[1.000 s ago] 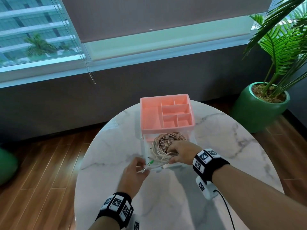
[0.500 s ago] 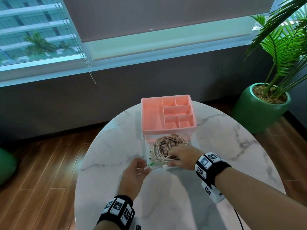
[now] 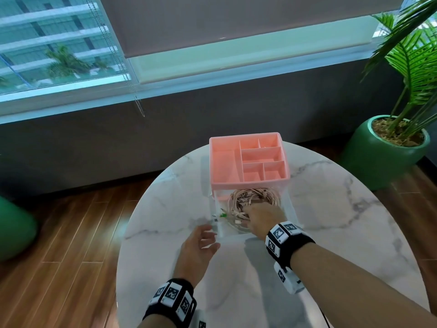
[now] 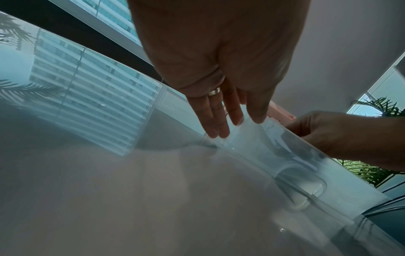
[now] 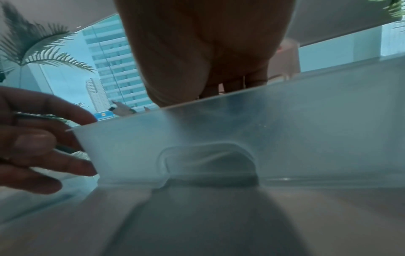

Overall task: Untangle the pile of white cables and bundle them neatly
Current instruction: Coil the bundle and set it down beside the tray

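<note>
Two hands work at a clear plastic drawer [image 3: 289,210] that is pulled out from under a pink organizer tray [image 3: 224,162] on a round marble worktop [image 3: 331,209]. The tangle of pale cables [image 3: 254,197] lies inside this drawer, coiled in loops, with a small green connector [image 3: 222,215] at its left side.

The right hand [image 3: 261,216] reaches down over the front wall of the drawer and lies on the near part of the cables. Its fingers go down behind the wall, and the right wrist view shows only their bases above the rim, so I cannot tell if they grip the cables or only touch them.

The left hand [image 3: 197,248] is in front of the left front corner of the drawer. Its fingers [image 4: 215,119] are straight and relaxed, the tips at the corner of the clear wall, and they hold nothing. One finger carries a ring [image 4: 214,91].

Both wrists wear black bands with square printed markers. A green pot with a palm plant [image 3: 387,147] stands on the wooden floor to the right of the worktop.
</note>
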